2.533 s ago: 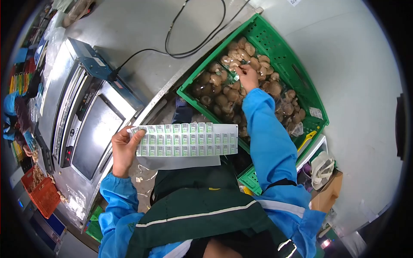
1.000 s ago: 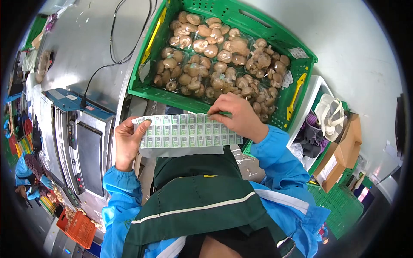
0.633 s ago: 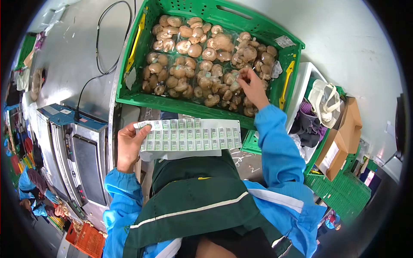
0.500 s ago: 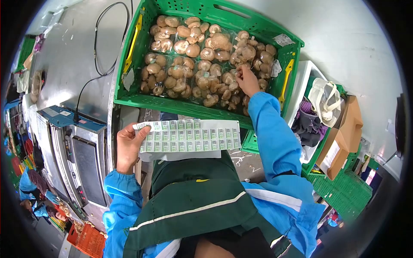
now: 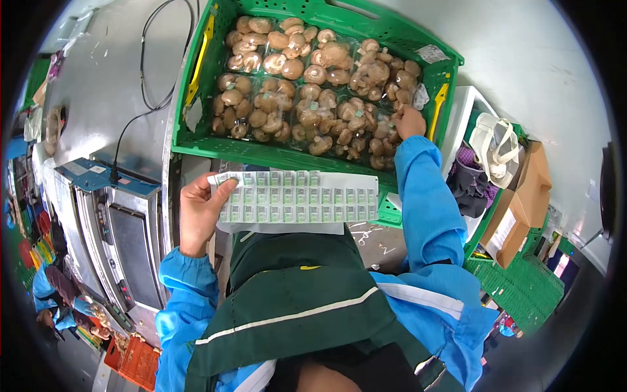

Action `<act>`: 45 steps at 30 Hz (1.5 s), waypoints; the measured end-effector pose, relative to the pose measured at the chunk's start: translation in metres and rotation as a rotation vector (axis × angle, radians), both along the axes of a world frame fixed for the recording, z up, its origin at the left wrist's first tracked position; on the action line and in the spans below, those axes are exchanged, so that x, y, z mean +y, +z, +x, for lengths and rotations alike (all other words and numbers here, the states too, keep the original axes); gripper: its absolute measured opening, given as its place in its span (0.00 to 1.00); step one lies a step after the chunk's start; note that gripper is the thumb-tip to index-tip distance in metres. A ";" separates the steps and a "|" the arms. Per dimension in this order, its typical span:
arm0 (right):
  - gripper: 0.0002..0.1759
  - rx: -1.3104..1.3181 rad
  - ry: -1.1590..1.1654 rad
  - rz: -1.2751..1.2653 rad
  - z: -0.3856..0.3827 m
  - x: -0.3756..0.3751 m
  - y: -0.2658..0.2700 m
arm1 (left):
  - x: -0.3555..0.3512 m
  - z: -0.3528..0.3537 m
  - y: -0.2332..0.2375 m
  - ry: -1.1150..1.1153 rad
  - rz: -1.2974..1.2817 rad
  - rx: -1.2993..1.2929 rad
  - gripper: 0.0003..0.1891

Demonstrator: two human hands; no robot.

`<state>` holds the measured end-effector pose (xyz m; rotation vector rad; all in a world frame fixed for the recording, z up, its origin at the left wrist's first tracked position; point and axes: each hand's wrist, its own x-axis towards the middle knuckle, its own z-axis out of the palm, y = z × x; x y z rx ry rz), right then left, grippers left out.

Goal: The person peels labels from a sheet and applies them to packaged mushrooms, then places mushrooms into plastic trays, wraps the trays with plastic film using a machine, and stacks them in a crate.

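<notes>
My left hand (image 5: 204, 212) pinches the left end of a white sheet of stickers (image 5: 297, 202), thumb on top. Rows of small green-and-white labels cover most of it, with a bare strip at its upper right. Above it stands a green crate (image 5: 261, 155) filled with clear-wrapped packs of brown mushrooms (image 5: 268, 104). Small labels show on several packs in the near row. My right hand (image 5: 409, 123) is at the crate's right end, its bent fingertips together against the rightmost near pack (image 5: 384, 140). Whatever may be between those fingertips is hidden.
Left of the crate, a metal surface (image 5: 117, 59) carries a black cable (image 5: 145, 78) and a machine (image 5: 134, 242). To the right are a cardboard box (image 5: 522, 202), a white bag (image 5: 493, 150) and green crates (image 5: 522, 294). A co-worker (image 5: 55, 294) is far left, near an orange crate (image 5: 134, 362).
My right hand has moved right, from one near-row pack to the rightmost one. A small label now shows on the pack it left. The sticker sheet has shifted slightly right and up.
</notes>
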<state>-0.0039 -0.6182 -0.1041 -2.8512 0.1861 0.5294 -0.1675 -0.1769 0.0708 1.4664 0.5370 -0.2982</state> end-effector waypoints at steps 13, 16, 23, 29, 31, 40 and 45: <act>0.09 0.157 0.623 0.948 -0.048 0.166 0.177 | -0.008 0.014 0.005 0.017 0.011 -0.030 0.05; 0.08 0.032 0.639 0.889 -0.054 0.168 0.177 | -0.007 0.013 0.000 0.016 -0.014 -0.024 0.06; 0.18 0.210 0.253 1.136 -0.057 0.152 0.181 | -0.009 0.018 -0.007 -0.026 -0.052 0.026 0.08; 0.34 0.107 0.380 1.134 -0.066 0.175 0.170 | -0.023 0.030 -0.003 -0.083 0.002 0.054 0.07; 0.34 0.051 0.416 1.139 -0.068 0.175 0.167 | -0.026 0.033 -0.008 -0.084 -0.036 0.055 0.07; 0.13 -0.134 -0.194 0.999 0.033 0.068 0.113 | -0.019 0.037 -0.025 -0.024 -0.087 0.142 0.07; 0.16 -0.246 -0.104 0.350 0.124 -0.022 0.040 | -0.017 0.037 -0.031 -0.025 -0.086 0.171 0.08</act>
